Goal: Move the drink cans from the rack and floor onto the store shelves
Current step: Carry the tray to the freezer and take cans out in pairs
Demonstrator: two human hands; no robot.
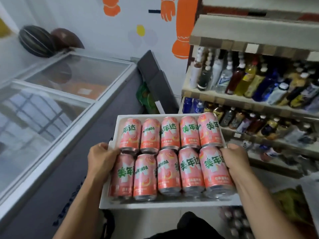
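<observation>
A white tray (pixel 119 118) holds several pink Mirinda cans (pixel 168 157) lying on their sides in two rows. I carry the tray in front of me at waist height. My left hand (pixel 101 161) grips the tray's left edge, thumb over the rim beside the leftmost cans. My right hand (pixel 239 161) grips the right edge against the rightmost cans. The store shelves (pixel 224 99) stand to the right, their tiers packed with upright drink bottles.
A glass-topped chest freezer (pixel 69 94) runs along the left, with melons (pixel 37 41) beyond it. Dark boards (pixel 155 78) lean in the corner ahead. More cans (pixel 238 223) and a green-yellow package (pixel 291 204) sit low at the right.
</observation>
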